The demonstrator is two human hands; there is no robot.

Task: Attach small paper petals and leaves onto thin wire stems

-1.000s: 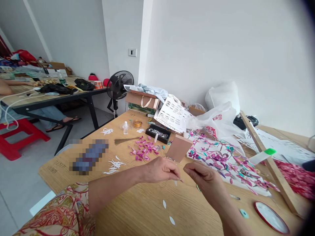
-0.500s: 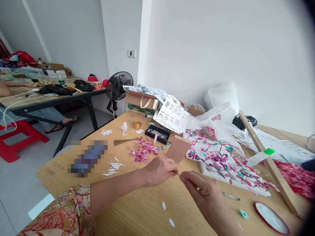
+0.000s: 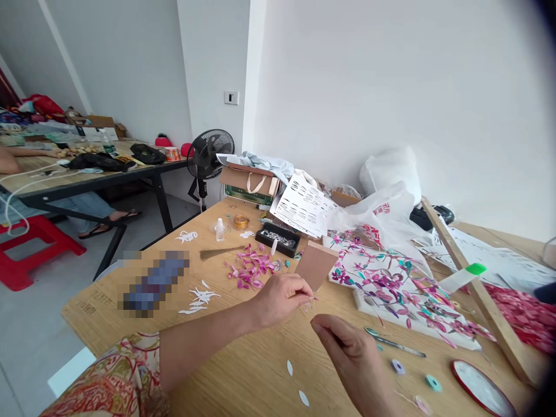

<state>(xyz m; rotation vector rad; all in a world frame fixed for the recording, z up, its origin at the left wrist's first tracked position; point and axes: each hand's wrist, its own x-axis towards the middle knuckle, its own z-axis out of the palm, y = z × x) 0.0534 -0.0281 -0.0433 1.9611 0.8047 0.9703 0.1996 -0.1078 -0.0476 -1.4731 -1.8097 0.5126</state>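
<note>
My left hand (image 3: pixel 284 298) is pinched over the wooden table, with a small pink tip, like a petal (image 3: pixel 315 298), showing past its fingertips. Thin pale strands hang just below it. Lower and to the right, my right hand (image 3: pixel 347 347) has thumb and forefinger pressed together, a short gap away; whatever lies between them is too small to see. Pink petals (image 3: pixel 252 266) are heaped beyond my left hand. White paper cut-outs (image 3: pixel 200 298) lie to its left. Two white leaf shapes (image 3: pixel 289 368) rest on the table between my forearms.
Finished pink and teal flower sprays (image 3: pixel 399 281) lie on white foam at the right, near a wooden bar (image 3: pixel 478 295). Small spools (image 3: pixel 433 382), a pen (image 3: pixel 402 344) and a red-rimmed round dish (image 3: pixel 482 385) sit closer. A black tray (image 3: pixel 278 238) and clear bottle (image 3: pixel 219 230) stand behind.
My right hand has drawn down and slightly left, away from my left hand, widening the gap. The pink tip now shows at my left fingers. More spools are uncovered at the right.
</note>
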